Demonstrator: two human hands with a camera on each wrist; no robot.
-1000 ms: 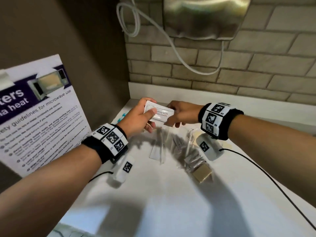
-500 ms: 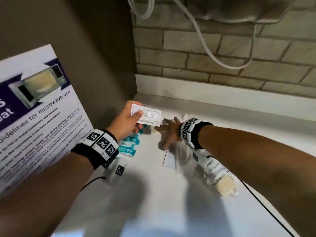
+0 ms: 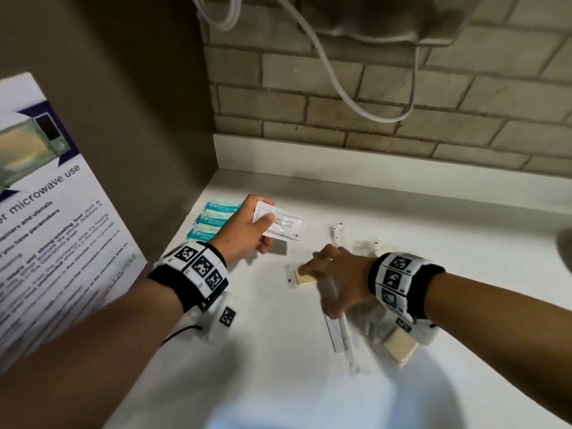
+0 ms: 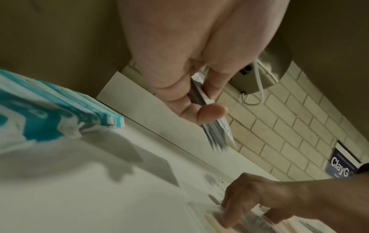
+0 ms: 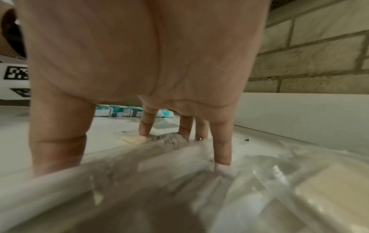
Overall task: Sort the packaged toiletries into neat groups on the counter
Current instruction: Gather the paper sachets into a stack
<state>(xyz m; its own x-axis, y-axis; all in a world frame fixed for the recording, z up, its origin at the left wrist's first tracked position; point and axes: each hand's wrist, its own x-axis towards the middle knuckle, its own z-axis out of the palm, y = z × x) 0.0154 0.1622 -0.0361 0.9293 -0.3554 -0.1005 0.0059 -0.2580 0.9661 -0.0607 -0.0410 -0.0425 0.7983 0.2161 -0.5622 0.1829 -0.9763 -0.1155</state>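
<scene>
My left hand [image 3: 247, 230] pinches a small stack of white shampoo-with-conditioner sachets [image 3: 282, 226] between thumb and fingers, held above the white counter [image 3: 278, 366]; in the left wrist view the sachets [image 4: 215, 132] show edge-on. My right hand [image 3: 337, 274] reaches down with straight spread fingers, its fingertips [image 5: 143, 132] touching a small clear-wrapped cream soap [image 3: 301, 277] on the counter. Clear-wrapped toothbrushes [image 3: 343, 332] and another wrapped soap [image 3: 399, 345] lie under and behind that hand. Teal-and-white packets [image 3: 213, 221] lie in a row at the left wall.
A microwave guideline poster [image 3: 46, 227] leans at the left. A brick wall [image 3: 402, 119] with a metal dispenser [image 3: 387, 17] and white cord [image 3: 340, 88] stands behind the counter. Cables run from both wristbands.
My right hand let go of the sachets and dropped to the counter, now touching the wrapped soap. My left hand kept the sachets and shifted left toward the teal packets.
</scene>
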